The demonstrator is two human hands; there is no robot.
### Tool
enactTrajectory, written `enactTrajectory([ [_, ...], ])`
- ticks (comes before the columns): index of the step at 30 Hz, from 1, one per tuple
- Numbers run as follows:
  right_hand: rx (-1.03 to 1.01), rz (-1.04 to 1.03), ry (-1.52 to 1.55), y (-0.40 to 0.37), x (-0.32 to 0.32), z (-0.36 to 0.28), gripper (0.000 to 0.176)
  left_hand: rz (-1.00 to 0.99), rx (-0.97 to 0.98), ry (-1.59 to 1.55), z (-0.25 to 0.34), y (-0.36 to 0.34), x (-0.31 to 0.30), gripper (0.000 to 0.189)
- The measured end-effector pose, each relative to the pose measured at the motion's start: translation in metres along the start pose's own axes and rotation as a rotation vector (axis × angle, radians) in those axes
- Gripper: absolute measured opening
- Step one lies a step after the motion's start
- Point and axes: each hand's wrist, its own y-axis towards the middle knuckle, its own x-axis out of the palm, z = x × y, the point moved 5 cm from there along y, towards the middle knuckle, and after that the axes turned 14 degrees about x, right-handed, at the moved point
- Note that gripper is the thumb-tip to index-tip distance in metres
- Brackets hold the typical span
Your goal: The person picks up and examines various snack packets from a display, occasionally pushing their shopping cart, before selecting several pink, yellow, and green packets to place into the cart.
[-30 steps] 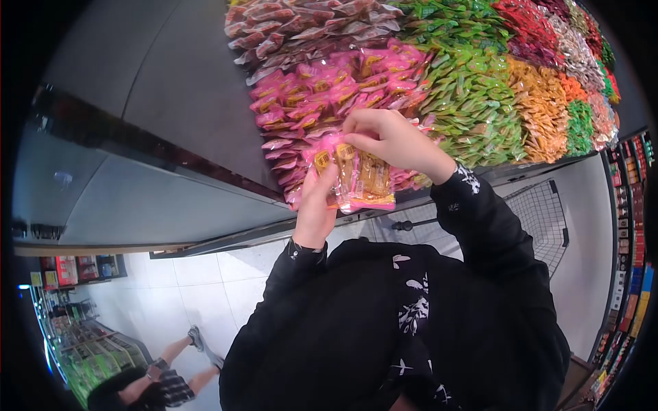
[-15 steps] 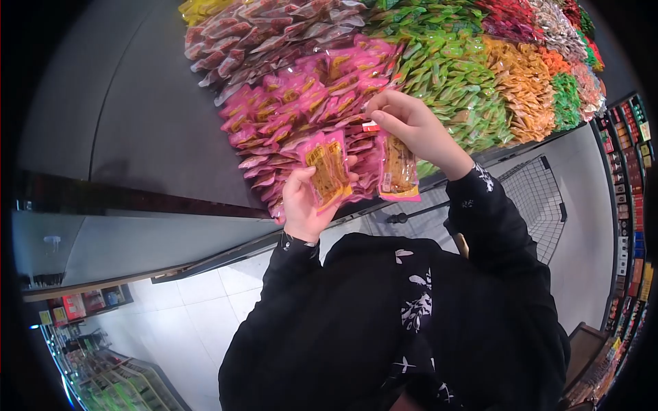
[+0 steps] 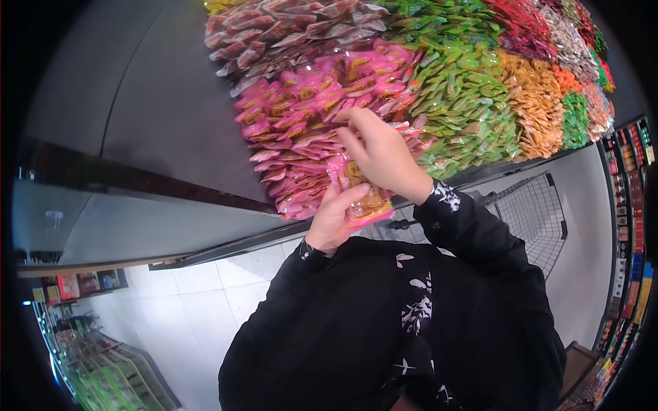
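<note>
Pink snack packets (image 3: 295, 103) lie in dense rows on the display. Near my body, my left hand (image 3: 333, 218) is closed on pink-and-yellow packets (image 3: 370, 209), its thumb across their front. My right hand (image 3: 377, 149) is just above and to the right of them, over the pink rows. Its fingers are bent toward the left and apart, and I make out nothing between them. The upper part of the held packets is partly hidden by my right hand.
Brown-red packets (image 3: 288, 27) lie behind the pink ones. Green packets (image 3: 466, 103) and orange packets (image 3: 531, 103) fill the display to the right. A wire shopping cart (image 3: 528, 219) stands beyond the display's edge at right. A dark panel (image 3: 157, 89) borders the left side.
My right hand has moved left, and the packet that hung below it is now with the ones in my left hand. My left hand has shifted slightly right and toward my body.
</note>
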Motion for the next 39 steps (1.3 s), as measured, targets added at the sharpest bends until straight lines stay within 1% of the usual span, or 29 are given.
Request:
enactTrajectory([
  [1, 0.081, -0.026, 0.131, 0.006, 0.002, 0.004, 0.016, 0.011, 0.047, 0.146, 0.003, -0.001, -0.005, 0.036],
  [2, 0.122, -0.049, 0.176, 0.012, 0.002, 0.007, 0.015, 0.016, 0.056, 0.154, 0.008, -0.004, -0.007, 0.038],
  [3, 0.083, -0.037, 0.099, 0.020, 0.001, 0.006, 0.013, 0.024, 0.067, 0.153, 0.013, -0.005, -0.012, 0.038],
  [5, -0.127, -0.014, -0.087, 0.029, 0.003, 0.003, 0.012, 0.021, 0.042, 0.000, 0.021, -0.006, -0.020, 0.040],
  [6, -0.136, -0.024, -0.084, 0.036, 0.008, 0.004, 0.012, 0.079, 0.061, -0.023, 0.028, -0.008, -0.022, 0.043],
  [8, -0.374, -0.171, -0.185, 0.040, 0.026, -0.003, 0.014, 0.113, 0.099, -0.031, 0.035, -0.011, -0.033, 0.045],
  [9, -0.380, -0.175, -0.180, 0.044, 0.033, -0.004, 0.014, 0.140, 0.125, -0.037, 0.039, -0.013, -0.038, 0.047],
  [11, -0.423, -0.223, -0.316, 0.047, 0.057, -0.006, 0.018, 0.176, 0.127, -0.066, 0.044, -0.018, -0.044, 0.049],
  [13, -0.422, -0.222, -0.362, 0.049, 0.071, -0.006, 0.019, 0.202, 0.126, -0.220, 0.047, -0.023, -0.045, 0.050],
  [15, -0.455, -0.132, -0.475, 0.052, 0.081, -0.006, 0.018, 0.204, 0.134, -0.231, 0.049, -0.027, -0.045, 0.049],
  [16, -0.473, -0.104, -0.511, 0.053, 0.084, -0.006, 0.013, 0.225, 0.126, -0.268, 0.050, -0.028, -0.044, 0.049],
  [17, -0.478, -0.107, -0.508, 0.056, 0.083, -0.006, 0.013, 0.245, 0.117, -0.305, 0.051, -0.030, -0.045, 0.048],
  [18, -0.418, -0.173, -0.368, 0.061, 0.079, -0.005, 0.012, 0.206, 0.129, -0.323, 0.050, -0.030, -0.049, 0.048],
  [19, -0.356, -0.238, -0.229, 0.066, 0.074, -0.002, 0.011, 0.207, 0.135, -0.325, 0.052, -0.031, -0.051, 0.048],
  [20, -0.204, -0.339, -0.077, 0.070, 0.067, 0.001, 0.009, 0.202, 0.151, -0.255, 0.054, -0.032, -0.053, 0.048],
  [21, -0.156, -0.335, 0.027, 0.074, 0.058, 0.003, 0.011, 0.197, 0.166, -0.187, 0.056, -0.032, -0.055, 0.048],
  [23, 0.040, -0.430, 0.270, 0.084, 0.043, 0.011, 0.013, 0.176, 0.180, -0.200, 0.059, -0.032, -0.055, 0.047],
  [24, 0.039, -0.430, 0.269, 0.080, 0.034, 0.000, 0.013, 0.154, 0.189, -0.208, 0.061, -0.032, -0.055, 0.047],
  [26, 0.372, -0.373, 0.687, 0.071, 0.015, -0.002, 0.013, 0.123, 0.192, -0.245, 0.065, -0.031, -0.051, 0.050],
  [27, 0.375, -0.366, 0.687, 0.068, 0.012, 0.003, 0.013, 0.096, 0.192, -0.283, 0.066, -0.031, -0.048, 0.053],
  [28, 0.408, -0.412, 0.749, 0.064, 0.012, 0.010, 0.012, 0.095, 0.183, -0.284, 0.066, -0.030, -0.045, 0.053],
  [29, 0.438, -0.456, 0.812, 0.060, 0.011, 0.011, 0.011, 0.040, 0.192, -0.311, 0.068, -0.029, -0.040, 0.056],
  [30, 0.423, -0.471, 0.796, 0.053, 0.011, 0.010, 0.013, -0.017, 0.199, -0.339, 0.069, -0.027, -0.035, 0.059],
  [31, 0.366, -0.480, 0.780, 0.045, 0.011, 0.007, 0.013, -0.023, 0.188, -0.338, 0.067, -0.026, -0.032, 0.059],
  [33, 0.354, -0.482, 0.670, 0.029, 0.007, -0.005, 0.014, -0.079, 0.201, -0.353, 0.065, -0.025, -0.024, 0.062],
  [34, 0.370, -0.510, 0.526, 0.021, -0.001, -0.014, 0.014, -0.035, 0.166, -0.362, 0.058, -0.027, -0.035, 0.064],
  [37, 0.314, -0.533, 0.491, 0.007, -0.007, -0.022, 0.016, -0.035, 0.154, -0.368, 0.047, -0.025, -0.034, 0.063],
  [38, 0.318, -0.520, 0.489, 0.004, -0.008, -0.018, 0.016, -0.060, 0.159, -0.355, 0.044, -0.023, -0.033, 0.064],
  [39, 0.267, -0.459, 0.454, 0.003, -0.009, -0.015, 0.017, -0.066, 0.148, -0.356, 0.041, -0.022, -0.032, 0.064],
])
